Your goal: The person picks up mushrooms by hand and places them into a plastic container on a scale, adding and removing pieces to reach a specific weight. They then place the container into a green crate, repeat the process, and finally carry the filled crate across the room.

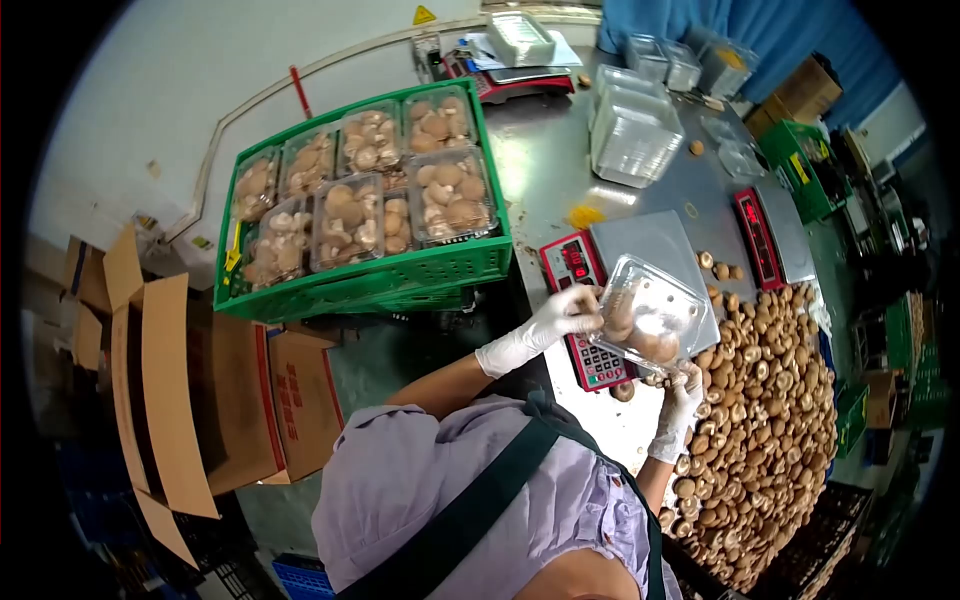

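Between my two gloved hands is a clear plastic clamshell box [652, 312] with brown mushrooms inside, its lid over them. My left hand [568, 312], in a white glove, pinches the box's left edge. At the lower right corner my right hand [684, 390], also gloved, grips the box. The box is held above the red digital scale [603, 368], covering part of its keypad and of the grey weighing plate [650, 235]. A big heap of loose mushrooms [755, 420] lies just right of my right hand.
A green crate [370, 265] on the left holds several filled mushroom boxes. Stacked empty clear boxes [635, 130] stand at the back of the metal table. A second red scale [760, 238] is on the right. Open cardboard cartons [230, 400] stand at lower left.
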`<action>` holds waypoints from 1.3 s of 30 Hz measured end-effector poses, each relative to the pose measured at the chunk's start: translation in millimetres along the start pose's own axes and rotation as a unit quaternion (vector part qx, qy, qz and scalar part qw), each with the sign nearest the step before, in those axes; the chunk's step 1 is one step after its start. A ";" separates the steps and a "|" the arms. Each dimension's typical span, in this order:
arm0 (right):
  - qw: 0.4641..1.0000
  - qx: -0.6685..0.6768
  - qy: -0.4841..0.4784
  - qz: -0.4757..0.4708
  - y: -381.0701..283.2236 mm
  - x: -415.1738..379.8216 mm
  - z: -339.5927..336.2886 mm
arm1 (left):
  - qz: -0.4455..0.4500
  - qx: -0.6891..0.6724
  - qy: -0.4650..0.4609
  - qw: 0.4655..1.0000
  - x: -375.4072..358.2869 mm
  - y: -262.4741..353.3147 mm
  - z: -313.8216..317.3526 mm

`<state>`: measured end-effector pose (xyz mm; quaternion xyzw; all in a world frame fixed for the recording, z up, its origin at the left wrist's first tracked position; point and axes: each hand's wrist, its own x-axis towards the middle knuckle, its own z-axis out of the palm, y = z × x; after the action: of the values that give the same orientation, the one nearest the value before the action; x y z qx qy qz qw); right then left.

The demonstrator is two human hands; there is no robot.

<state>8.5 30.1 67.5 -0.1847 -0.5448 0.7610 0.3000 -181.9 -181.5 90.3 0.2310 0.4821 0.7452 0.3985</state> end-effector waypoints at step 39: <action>0.894 -0.248 -0.308 0.208 44.7 -11.1 172.1 | -0.182 0.492 0.729 0.439 -346.6 206.1 -343.6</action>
<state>-99.2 -110.9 83.1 -0.1184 -0.7300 0.6651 -0.1040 -309.1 -693.1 143.0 -0.3336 0.9112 0.1858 -0.1549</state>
